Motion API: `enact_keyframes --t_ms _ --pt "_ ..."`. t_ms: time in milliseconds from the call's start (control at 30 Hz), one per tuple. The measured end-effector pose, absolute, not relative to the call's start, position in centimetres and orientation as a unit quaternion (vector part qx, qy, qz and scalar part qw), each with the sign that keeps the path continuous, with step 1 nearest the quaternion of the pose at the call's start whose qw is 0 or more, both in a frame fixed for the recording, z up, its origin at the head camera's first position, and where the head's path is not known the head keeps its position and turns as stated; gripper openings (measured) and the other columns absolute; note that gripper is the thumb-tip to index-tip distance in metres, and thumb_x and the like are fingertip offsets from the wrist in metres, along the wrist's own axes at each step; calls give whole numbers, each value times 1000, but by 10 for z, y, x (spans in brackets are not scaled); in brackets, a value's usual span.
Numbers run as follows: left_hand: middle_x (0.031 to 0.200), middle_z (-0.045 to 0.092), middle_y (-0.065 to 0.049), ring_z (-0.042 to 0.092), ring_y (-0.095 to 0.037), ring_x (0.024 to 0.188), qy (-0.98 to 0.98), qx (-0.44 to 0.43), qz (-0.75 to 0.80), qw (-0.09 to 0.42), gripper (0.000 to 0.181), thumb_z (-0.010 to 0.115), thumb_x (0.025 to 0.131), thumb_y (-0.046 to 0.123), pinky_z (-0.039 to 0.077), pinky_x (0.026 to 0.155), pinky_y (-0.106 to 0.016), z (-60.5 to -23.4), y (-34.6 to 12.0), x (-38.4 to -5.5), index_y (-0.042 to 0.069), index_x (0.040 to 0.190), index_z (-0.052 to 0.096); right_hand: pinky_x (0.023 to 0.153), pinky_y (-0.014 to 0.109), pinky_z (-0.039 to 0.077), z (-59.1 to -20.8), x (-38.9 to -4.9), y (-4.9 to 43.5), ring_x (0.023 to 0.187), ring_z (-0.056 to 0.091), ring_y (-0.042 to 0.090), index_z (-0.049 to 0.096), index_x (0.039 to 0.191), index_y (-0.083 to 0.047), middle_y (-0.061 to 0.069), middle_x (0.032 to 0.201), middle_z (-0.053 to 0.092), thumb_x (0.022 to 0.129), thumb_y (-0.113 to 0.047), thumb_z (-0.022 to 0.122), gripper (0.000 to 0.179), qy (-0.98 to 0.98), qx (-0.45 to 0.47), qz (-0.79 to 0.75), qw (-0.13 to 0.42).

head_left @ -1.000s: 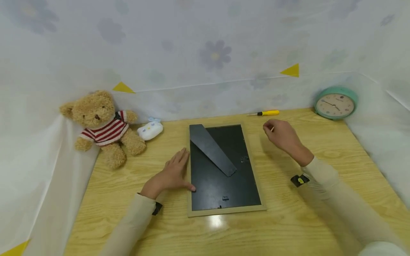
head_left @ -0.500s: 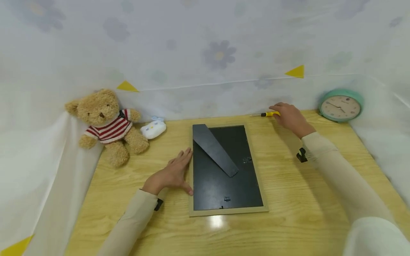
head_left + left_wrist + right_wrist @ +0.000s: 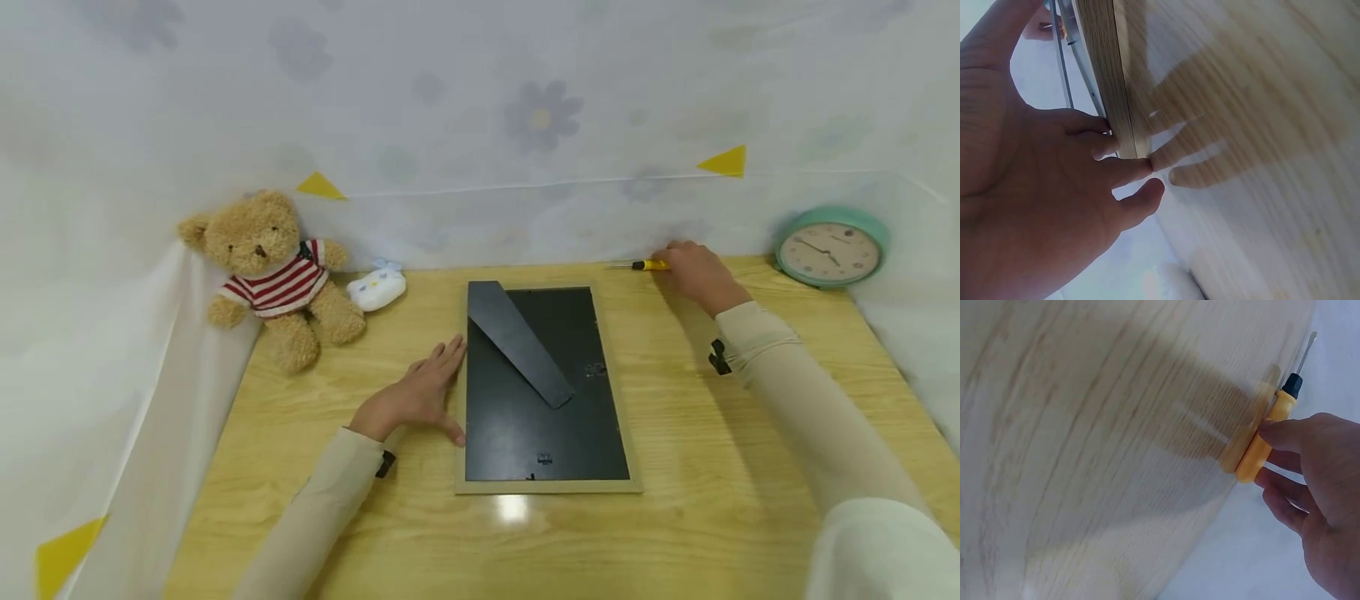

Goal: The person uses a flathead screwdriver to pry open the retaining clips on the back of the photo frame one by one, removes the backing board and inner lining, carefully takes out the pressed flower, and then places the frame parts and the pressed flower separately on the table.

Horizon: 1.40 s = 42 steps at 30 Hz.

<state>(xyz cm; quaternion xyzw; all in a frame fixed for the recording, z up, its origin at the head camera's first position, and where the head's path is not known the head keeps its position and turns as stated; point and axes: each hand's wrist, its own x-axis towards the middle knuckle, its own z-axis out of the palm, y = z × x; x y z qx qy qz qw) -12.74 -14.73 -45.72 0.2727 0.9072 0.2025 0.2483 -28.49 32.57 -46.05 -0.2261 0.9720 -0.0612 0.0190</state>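
Note:
A picture frame (image 3: 547,442) lies back side up on the table, its dark backing and slanted stand leg (image 3: 521,342) facing me. My left hand (image 3: 420,396) rests along the frame's left edge with fingers and thumb spread; in the left wrist view the fingertips touch the frame's wooden side (image 3: 1107,69). At the table's back edge my right hand (image 3: 697,273) pinches a yellow-handled screwdriver (image 3: 1266,437) between thumb and fingers. The screwdriver's black collar and thin metal shaft point left in the head view.
A teddy bear (image 3: 277,275) in a striped shirt sits at the back left, beside a small white plush (image 3: 377,287). A green round clock (image 3: 831,248) stands at the back right. White flowered cloth hangs behind and along the sides of the table (image 3: 405,542).
My right hand has moved up and away to the screwdriver and taken hold of its handle. The left hand has stayed by the frame. The head view has shifted slightly.

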Motion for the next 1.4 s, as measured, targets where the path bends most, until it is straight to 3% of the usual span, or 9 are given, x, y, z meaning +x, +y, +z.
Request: enact_keyframes --t_ms 167,367,767,1033,1167,1400 --pt "167 -9 -11 -2 -40 152 906 274 201 253 146 93 61 54 18 116 -60 -457 -145 -134 5 160 -2 78 57 50 -460 -284 326 88 60 43 67 115 9 24 97 61 93 -1 69 24 974 -227 -20 6" --pt "167 -10 -11 -2 -40 152 904 275 199 260 146 93 61 54 17 117 -60 -455 -143 -138 5 160 -2 77 56 51 -460 -282 320 90 60 42 65 113 9 25 100 60 93 -1 69 23 972 -233 -4 -12" --pt "167 -5 -14 -1 -38 152 909 267 225 226 143 91 63 56 13 118 -58 -454 -146 -148 3 160 0 72 49 54 -431 -266 262 83 63 38 64 111 7 23 100 63 92 -1 70 21 957 -275 -81 -53" --pt "167 -3 -14 0 -40 152 921 289 209 159 140 91 65 54 15 117 -60 -455 -152 -166 2 160 1 76 47 55 -422 -248 220 87 64 34 64 118 4 19 106 65 95 -7 68 25 948 -305 -88 -12" --pt "168 0 -12 3 -40 152 920 302 212 134 134 89 68 53 15 117 -60 -458 -151 -179 7 161 3 75 46 55 -421 -239 204 86 65 33 65 118 3 19 106 65 96 -7 67 25 942 -324 -86 -6" --pt "168 -1 -9 1 -40 152 916 312 204 146 123 85 75 54 13 117 -62 -461 -153 -192 16 162 7 77 45 56 -425 -224 176 88 66 33 66 117 3 18 107 66 94 -7 69 25 931 -355 -89 13"
